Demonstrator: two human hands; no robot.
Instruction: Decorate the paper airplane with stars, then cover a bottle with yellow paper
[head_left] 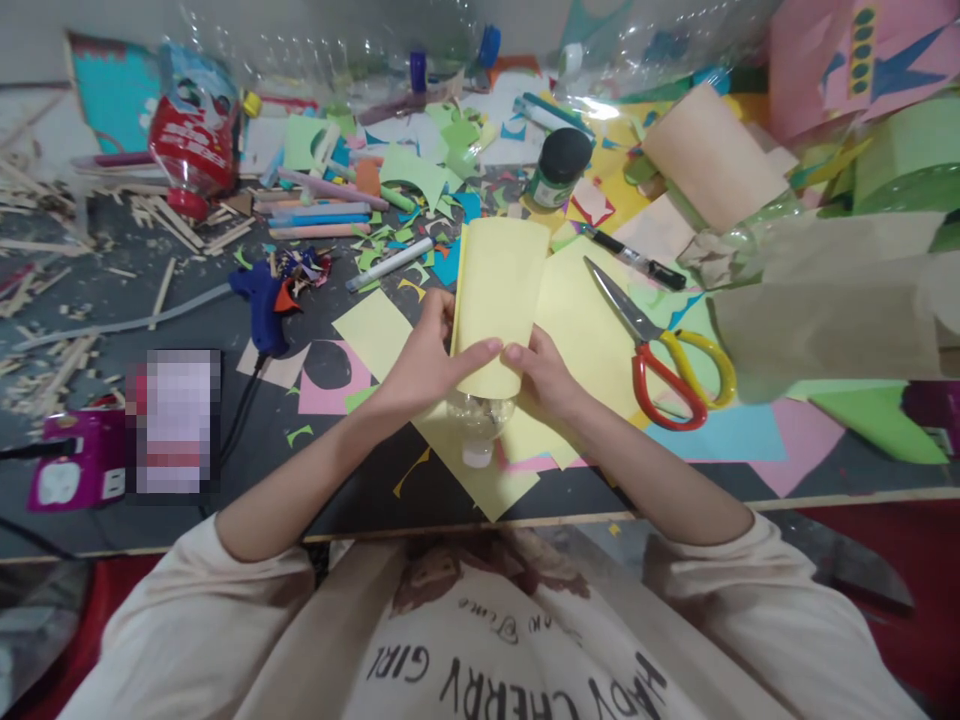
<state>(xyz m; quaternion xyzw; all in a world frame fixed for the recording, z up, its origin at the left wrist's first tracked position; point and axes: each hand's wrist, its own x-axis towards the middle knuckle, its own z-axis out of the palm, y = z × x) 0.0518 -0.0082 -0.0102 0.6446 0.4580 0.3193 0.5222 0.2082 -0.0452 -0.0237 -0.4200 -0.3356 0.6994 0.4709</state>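
A clear plastic bottle (484,415) lies with its white cap toward me, its body wrapped in a sheet of pale yellow paper (501,290). From the left, my left hand (439,355) grips the wrapped bottle, thumb pressed on the paper and fingers curled behind it. On the other side my right hand (546,372) grips it too, its thumb tip close to the left one. Both hands' fingers are partly hidden behind the paper. More yellow paper (577,330) lies underneath. Scissors (660,350) with one red and one yellow handle rest to the right, beside a black marker (634,256).
A blue glue gun (262,305) with its cord lies at left, near wooden sticks (67,370). Behind are paper scraps, several markers (322,215), a black-lidded jar (559,170) and a red-labelled bottle (195,130). Brown paper rolls (832,330) stand at right. The table edge (420,528) is near me.
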